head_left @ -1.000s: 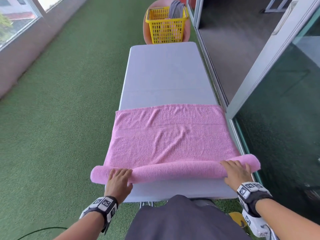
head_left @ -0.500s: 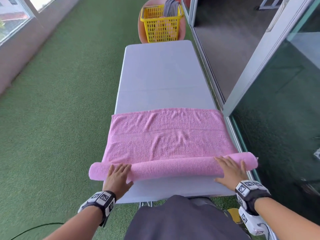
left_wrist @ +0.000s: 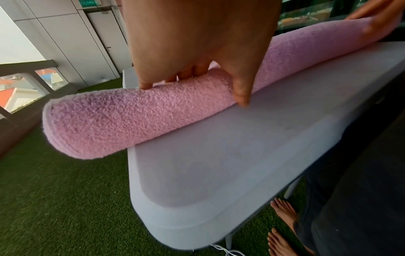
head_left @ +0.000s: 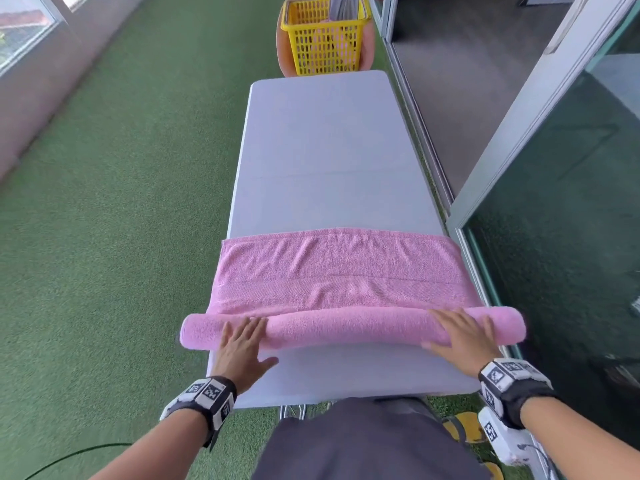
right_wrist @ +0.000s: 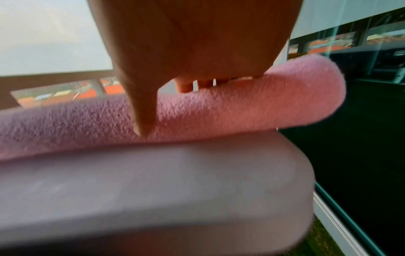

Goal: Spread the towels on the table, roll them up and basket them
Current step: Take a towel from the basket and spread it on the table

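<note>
- Head view: the pink towel (head_left: 341, 271) lies across the near part of the grey table (head_left: 325, 143), its near edge wound into a roll that overhangs both table sides. The left hand (head_left: 240, 351) and right hand (head_left: 459, 336) lie flat on the roll, fingers straight, gripping nothing. Compared with a second ago the roll is thicker and sits further up the table, so less flat towel is left beyond it. I judge the rolling about half done. The yellow basket (head_left: 323, 38) stands on a stool past the far end, well apart, with a grey cloth already in it.
- Left wrist view: the left hand (left_wrist: 197, 43) presses down on the towel (left_wrist: 136, 117), fingertips on top of the roll and thumb down its near side, touching the table (left_wrist: 219, 164). The roll's end hangs past the table edge over green turf.
- Right wrist view: blurred, which suggests motion. The right hand (right_wrist: 197, 39) rests its fingers on top of the towel (right_wrist: 263, 107), thumb pointing down the near face. It pushes rather than holds, so the roll could loosen if pressure turns uneven.
</note>
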